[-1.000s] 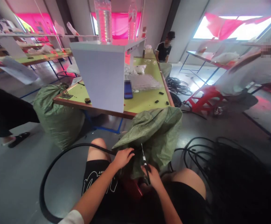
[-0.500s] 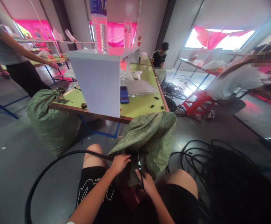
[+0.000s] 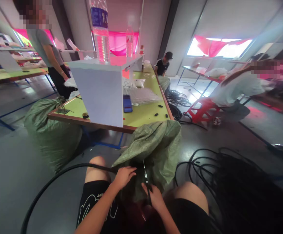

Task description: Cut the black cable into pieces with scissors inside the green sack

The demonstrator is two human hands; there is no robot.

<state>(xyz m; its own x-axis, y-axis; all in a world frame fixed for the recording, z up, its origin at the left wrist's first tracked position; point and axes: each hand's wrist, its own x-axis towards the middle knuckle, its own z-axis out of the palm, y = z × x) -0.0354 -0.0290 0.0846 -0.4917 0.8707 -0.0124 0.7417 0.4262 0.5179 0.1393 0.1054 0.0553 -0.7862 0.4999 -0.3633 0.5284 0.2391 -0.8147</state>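
Observation:
My left hand [image 3: 124, 177] rests at the mouth of a green woven sack [image 3: 156, 139], its fingers curved over the end stretch of a thick black hose [image 3: 65, 170]. The hose loops in from the lower left across my left knee. Beyond the fingers its end is lost in shadow. My right hand [image 3: 154, 196] is closed around a slim black piece [image 3: 148, 191] with a shiny metal tip and a thin bright line above it; its exact kind is unclear. Between my knees, the sack's dark opening faces me.
A yellow-topped table [image 3: 141, 119] stands ahead, carrying a white shelf unit [image 3: 99, 94] with bottles on top, a phone [image 3: 127, 103] and small black pieces. A full green sack [image 3: 53, 133] is at left, coiled black hoses [image 3: 199, 162] at right. Several people are around.
My view has tilted slightly up and shifted. The person at the left now stands more upright, farther right in view. Both my hands keep nearly the same pose.

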